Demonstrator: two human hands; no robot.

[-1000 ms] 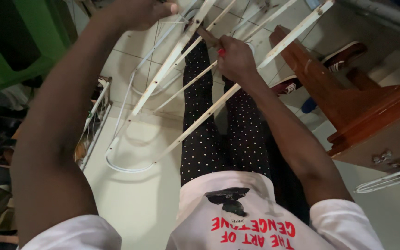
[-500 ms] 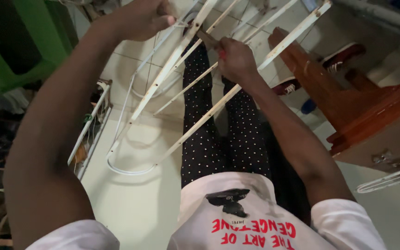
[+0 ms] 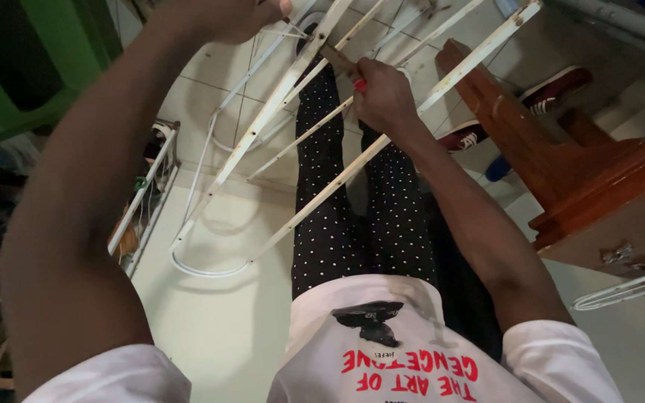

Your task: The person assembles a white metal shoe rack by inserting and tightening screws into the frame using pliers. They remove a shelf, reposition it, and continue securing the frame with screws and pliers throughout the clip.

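Observation:
A white metal rack (image 3: 263, 123) of long, chipped bars slants across in front of me, above my legs in black dotted trousers. My left hand (image 3: 237, 15) is raised at the top edge of the view and grips the upper end of one bar; its fingers are partly cut off. My right hand (image 3: 382, 93) is closed around a brown-handled tool (image 3: 337, 58), whose tip rests against the bars between the two hands. The tool's working end is hidden.
A brown wooden piece of furniture (image 3: 561, 172) stands at the right, with dark red shoes (image 3: 554, 89) behind it and a white hanger (image 3: 628, 287) below. A wire shelf (image 3: 143, 201) and a green object (image 3: 24, 67) are at the left. The floor is pale tile.
My left hand has shifted slightly right along the top of the rack. My right hand and the tool stay at about the same spot.

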